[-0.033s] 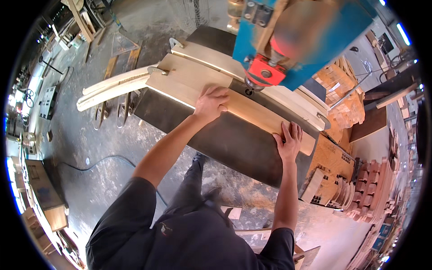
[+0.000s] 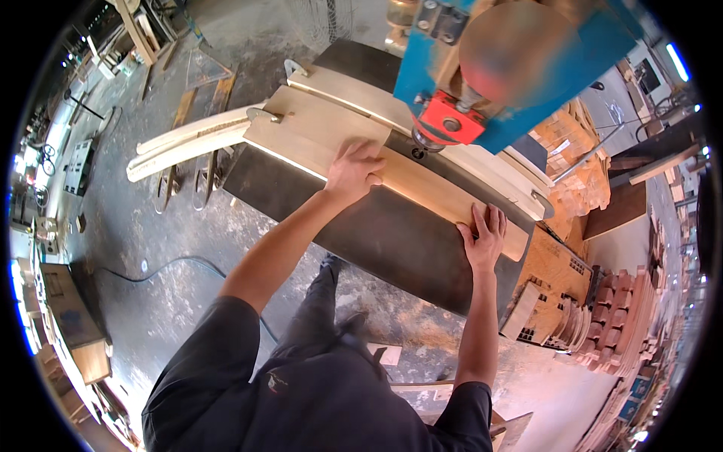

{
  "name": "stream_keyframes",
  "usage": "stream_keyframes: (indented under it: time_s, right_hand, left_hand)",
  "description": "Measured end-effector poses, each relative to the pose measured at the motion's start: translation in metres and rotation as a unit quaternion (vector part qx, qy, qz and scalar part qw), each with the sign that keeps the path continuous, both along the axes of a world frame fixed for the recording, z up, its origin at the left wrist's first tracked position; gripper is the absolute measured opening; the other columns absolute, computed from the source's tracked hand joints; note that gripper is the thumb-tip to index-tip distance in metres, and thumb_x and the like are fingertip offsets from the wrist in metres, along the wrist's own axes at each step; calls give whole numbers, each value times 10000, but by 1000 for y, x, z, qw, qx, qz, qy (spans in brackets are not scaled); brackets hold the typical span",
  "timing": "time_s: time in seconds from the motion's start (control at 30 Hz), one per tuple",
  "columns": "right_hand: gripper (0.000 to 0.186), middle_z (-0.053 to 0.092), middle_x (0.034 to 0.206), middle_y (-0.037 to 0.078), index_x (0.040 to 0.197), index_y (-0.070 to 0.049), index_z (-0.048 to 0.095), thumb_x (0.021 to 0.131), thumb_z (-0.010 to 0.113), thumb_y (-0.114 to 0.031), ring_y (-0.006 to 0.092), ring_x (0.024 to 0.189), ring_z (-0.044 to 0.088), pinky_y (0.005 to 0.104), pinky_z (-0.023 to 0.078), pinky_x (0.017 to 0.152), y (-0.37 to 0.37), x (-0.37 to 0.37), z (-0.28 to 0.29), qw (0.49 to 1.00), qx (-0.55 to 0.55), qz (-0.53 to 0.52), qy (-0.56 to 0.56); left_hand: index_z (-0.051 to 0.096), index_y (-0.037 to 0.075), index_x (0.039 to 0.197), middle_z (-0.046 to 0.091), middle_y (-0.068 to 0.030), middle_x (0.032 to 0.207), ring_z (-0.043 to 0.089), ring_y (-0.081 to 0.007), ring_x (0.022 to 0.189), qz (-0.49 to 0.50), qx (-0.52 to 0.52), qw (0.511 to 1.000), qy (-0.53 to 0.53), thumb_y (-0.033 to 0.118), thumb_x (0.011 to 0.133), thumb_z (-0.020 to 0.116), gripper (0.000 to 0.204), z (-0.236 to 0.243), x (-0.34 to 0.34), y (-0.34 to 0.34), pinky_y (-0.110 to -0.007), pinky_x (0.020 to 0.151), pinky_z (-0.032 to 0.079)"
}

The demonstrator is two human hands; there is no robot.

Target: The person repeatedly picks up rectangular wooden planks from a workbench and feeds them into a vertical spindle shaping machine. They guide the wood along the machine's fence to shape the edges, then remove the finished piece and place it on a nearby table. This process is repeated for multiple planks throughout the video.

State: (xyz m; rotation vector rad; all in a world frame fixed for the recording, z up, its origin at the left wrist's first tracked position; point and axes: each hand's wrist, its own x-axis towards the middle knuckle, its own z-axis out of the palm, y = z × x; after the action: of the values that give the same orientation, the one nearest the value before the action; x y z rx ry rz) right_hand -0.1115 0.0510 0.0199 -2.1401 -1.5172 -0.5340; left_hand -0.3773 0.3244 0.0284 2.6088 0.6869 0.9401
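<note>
On the near side of the spindle head, a wooden strip lies on the tabletop. The left hand rests at its end left of the head, the right hand to the right, fingers bent; whether they grip is unclear. Uneven pressure could skew the strip, and a slip could carry fingers toward the bit.

Tan board, dark-grey tabletop

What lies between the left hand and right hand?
Head view: a bare stretch of wooden board runs between left hand and right hand.
</note>
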Motion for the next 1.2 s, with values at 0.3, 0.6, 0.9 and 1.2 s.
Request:
stream_keyframes:
  time_s: [0.3,0.6,0.9,1.2]
  right_hand:
    - [529,593,1403,214,1291,-148,743,867,807,-457,476,1302,529,557,438,1114,14,8,-3,1000,10,4,19]
    - [543,589,1418,211,1314,-153,736,858,827,-433,474,1320,522,536,471,1081,19,14,-6,1000,-6,-10,24]
    - [556,585,1429,218,1322,-156,736,846,838,-426,490,1315,524,541,470,1084,22,21,-7,1000,-12,-10,26]
    - [552,596,1424,212,1325,-147,735,845,845,-396,481,1308,533,525,469,1091,25,22,-7,1000,-4,0,31]
  left_hand:
    - [785,156,1109,665,31,1349,533,-245,1360,-28,20,999,18,218,710,852,409,3,8,21,-464,1150,417]
    - [742,158,1230,629,84,1406,502,-243,1387,-2,11,997,82,194,757,855,488,-3,18,21,-519,1183,371]
    - [741,163,1181,636,83,1399,517,-251,1364,1,29,998,59,180,742,862,455,-2,21,23,-533,1175,371]
    - [750,166,1176,645,71,1355,516,-227,1363,13,26,999,46,166,729,865,461,-2,22,24,-522,1170,375]
